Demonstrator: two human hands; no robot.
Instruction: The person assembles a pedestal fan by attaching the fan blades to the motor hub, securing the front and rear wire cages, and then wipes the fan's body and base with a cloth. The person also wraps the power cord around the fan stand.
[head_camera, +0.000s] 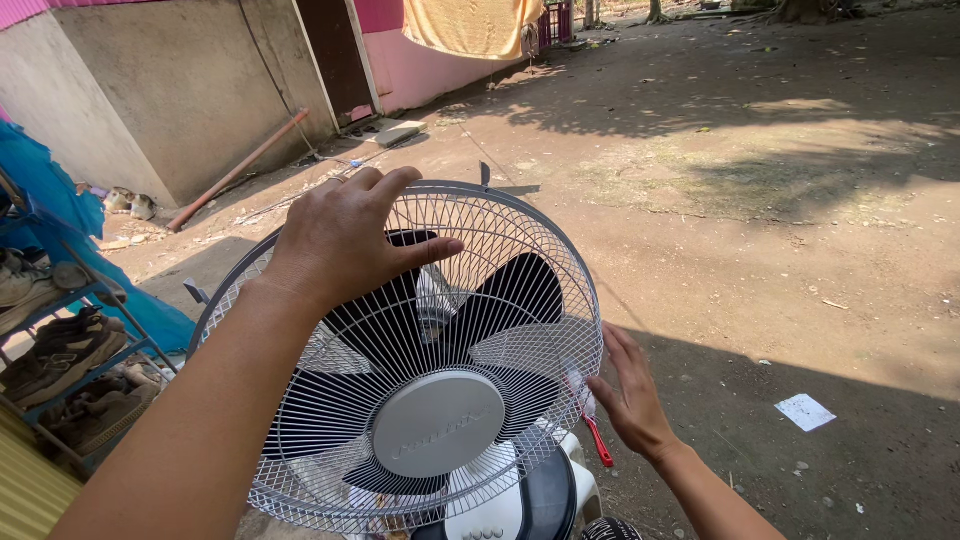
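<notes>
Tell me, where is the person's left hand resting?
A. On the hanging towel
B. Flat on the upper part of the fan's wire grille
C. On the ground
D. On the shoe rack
B: the left hand lies spread on the top of the fan grille, while the right hand is at the grille's right rim by a red-handled tool.

Fan (420, 370) front & centre; left hand (345, 240) on grille top, right hand (625, 395) at its right rim w/ toothbrush (590, 425); shoe rack (70, 350) far left.

Fan grille (330, 440): thin white-coated metal wire, smooth. Hub cap (437, 422): matt grey plastic. Blades (515, 290): dark glossy plastic. Ground (760, 230): rough dry dirt. Hanging cloth (470, 25): soft yellow fabric.
</notes>
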